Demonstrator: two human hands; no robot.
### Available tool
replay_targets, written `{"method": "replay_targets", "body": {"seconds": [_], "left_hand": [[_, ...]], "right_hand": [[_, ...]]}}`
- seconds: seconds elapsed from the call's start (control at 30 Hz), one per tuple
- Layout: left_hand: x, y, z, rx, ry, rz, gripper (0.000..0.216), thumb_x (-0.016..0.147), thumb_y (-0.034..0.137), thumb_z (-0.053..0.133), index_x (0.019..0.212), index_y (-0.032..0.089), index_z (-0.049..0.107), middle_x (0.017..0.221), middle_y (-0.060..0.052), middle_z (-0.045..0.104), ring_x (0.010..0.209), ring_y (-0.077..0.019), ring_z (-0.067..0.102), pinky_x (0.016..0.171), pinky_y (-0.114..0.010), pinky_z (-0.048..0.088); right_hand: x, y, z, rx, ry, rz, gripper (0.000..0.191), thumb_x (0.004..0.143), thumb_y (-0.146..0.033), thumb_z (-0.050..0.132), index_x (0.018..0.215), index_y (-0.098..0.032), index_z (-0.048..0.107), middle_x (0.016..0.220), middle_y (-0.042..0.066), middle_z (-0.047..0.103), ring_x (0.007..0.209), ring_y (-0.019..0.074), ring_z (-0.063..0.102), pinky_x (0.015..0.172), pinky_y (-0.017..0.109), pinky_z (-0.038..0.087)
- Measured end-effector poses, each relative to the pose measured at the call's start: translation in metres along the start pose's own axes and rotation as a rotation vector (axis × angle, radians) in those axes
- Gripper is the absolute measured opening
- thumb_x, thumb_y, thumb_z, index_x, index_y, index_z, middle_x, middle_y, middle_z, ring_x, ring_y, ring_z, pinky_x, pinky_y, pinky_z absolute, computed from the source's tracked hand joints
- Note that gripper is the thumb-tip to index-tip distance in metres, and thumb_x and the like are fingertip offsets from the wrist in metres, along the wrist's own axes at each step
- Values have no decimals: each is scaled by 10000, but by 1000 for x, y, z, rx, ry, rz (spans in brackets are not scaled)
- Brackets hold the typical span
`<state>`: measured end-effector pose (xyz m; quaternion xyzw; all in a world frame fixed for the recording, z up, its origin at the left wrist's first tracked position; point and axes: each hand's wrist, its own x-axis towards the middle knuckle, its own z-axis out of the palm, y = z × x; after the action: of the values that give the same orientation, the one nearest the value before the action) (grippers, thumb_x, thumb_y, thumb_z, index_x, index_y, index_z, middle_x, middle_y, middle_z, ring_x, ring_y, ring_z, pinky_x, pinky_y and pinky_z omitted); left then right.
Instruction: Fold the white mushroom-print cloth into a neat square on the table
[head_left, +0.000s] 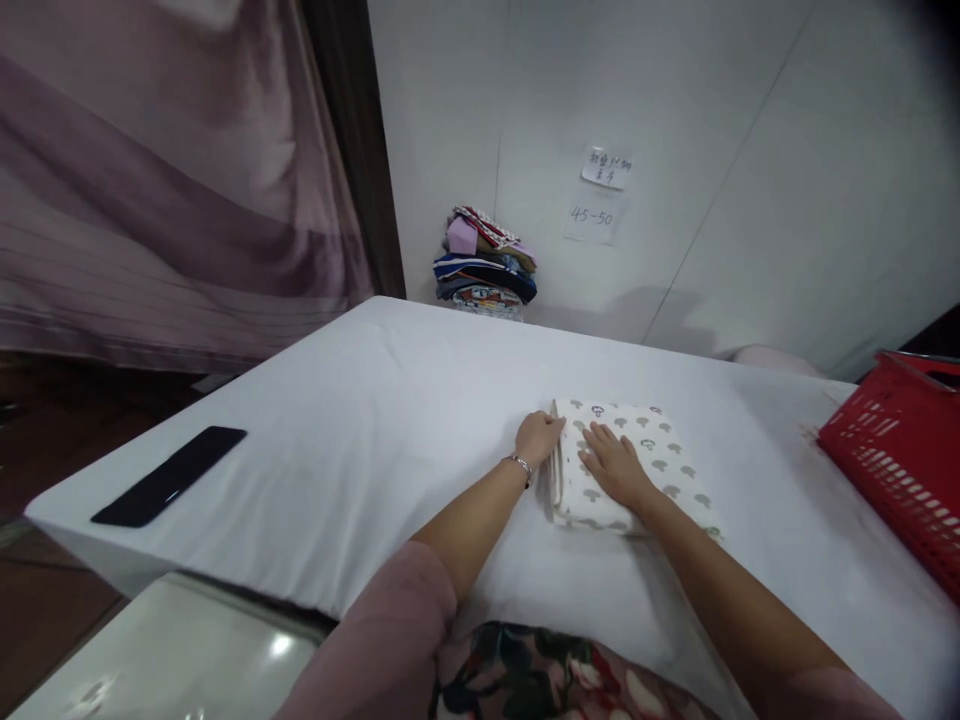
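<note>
A folded white cloth [660,450] printed with small grey shapes lies on the white table [375,420]. My right hand [615,465] rests flat on top of it, fingers stretched out. My left hand [538,436] is at the cloth's left edge, fingers curled against the stacked folds; a bracelet is on that wrist.
A black phone [169,475] lies near the table's left edge. A red plastic basket [900,450] stands at the right edge. A pile of folded clothes [486,265] sits behind the table against the white wall. A purple curtain hangs at left.
</note>
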<state>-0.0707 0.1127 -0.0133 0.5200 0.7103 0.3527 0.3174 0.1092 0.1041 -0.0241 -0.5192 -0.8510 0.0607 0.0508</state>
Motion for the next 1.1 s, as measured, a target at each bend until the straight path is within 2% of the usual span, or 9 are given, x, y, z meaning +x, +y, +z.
{"method": "replay_targets", "body": {"seconds": [0.07,0.17,0.33,0.5,0.6,0.77,0.83,1.1], "left_hand": [[0,1,2,21,-9,-18,334,795,488,571,834,172,671,904,-72,706,818,-191,631,673,-259,421],[0,4,4,69,-23,-35,328,767,484,606,870,178,661,932,-69,695,839,-191,633,671,-253,412],[0,9,5,112,-64,-46,203,749,355,612,810,167,654,846,-64,688,787,-192,634,622,-254,399],[-1,6,5,107,-40,-59,156,744,276,586,831,160,646,866,-65,690,808,-188,630,611,-248,392],[-1,4,4,96,-28,-71,176,756,303,592,852,161,630,902,-68,692,813,-184,630,607,-245,391],[5,4,4,77,12,-62,357,772,471,594,957,166,596,1012,-80,672,876,-191,622,652,-250,401],[10,6,5,91,14,-60,370,770,482,592,963,166,599,1019,-85,669,880,-194,622,660,-254,403],[19,11,12,147,12,-54,237,766,330,575,901,150,647,992,-116,682,891,-212,632,662,-259,414]], "right_hand": [[0,0,1,-4,5,-2,530,943,-410,261,1422,-210,366,1526,83,271,1412,242,202,1112,515,175],[1,0,2,-15,15,-4,530,941,-411,266,1420,-207,370,1524,83,277,1412,245,200,1111,518,175],[1,1,1,0,2,5,534,940,-414,271,1420,-202,368,1529,76,265,1417,236,187,1120,508,151],[3,-2,-5,89,-48,6,538,928,-430,310,1421,-222,366,1534,80,249,1420,240,177,1110,533,163],[3,-6,-6,88,-54,-4,543,929,-427,310,1425,-212,356,1538,84,233,1422,247,163,1107,557,144],[2,-10,-2,46,-33,-21,541,937,-423,298,1423,-193,358,1535,87,242,1420,253,173,1106,559,147],[2,-10,-1,38,-26,-24,536,939,-423,295,1423,-199,359,1534,84,245,1419,251,178,1106,554,152],[-1,-11,-1,18,-9,-21,529,943,-422,278,1424,-216,358,1535,70,246,1419,240,178,1112,536,159]]}}
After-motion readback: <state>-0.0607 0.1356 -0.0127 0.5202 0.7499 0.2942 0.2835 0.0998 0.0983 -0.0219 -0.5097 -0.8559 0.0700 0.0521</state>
